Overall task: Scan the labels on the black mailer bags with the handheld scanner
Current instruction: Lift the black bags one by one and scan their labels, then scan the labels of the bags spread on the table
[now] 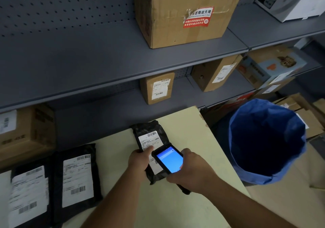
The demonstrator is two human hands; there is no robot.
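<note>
Scanning is mid-go here: we've got our left hand (140, 159) pinching the near-left edge of a small black mailer bag (149, 140), thumb pressed on its white shipping label (149, 140), while our right hand (191, 171) is wrapped around the handheld scanner (168, 160), blue screen facing up, hovering right over the label's lower half. The bag sits on the pale table (175, 210), with two more black mailer bags (75, 180) lying flat at the left, labels up. These look like thin poly mailers, so we'd guess light, floppy and a bit slick. Best bet is holding by an edge and flattening the label with a thumb so the barcode doesn't wrinkle. Nothing fragile-looking, though we can't tell what's inside. Label print is too small to read beyond barcodes. The only legible writing is on the red sticker (197, 17) on the big cardboard box (184, 11) up on the shelf: looks like "…签撕毁无效". A blue-lined bin (267, 140) stands to the right.
</note>
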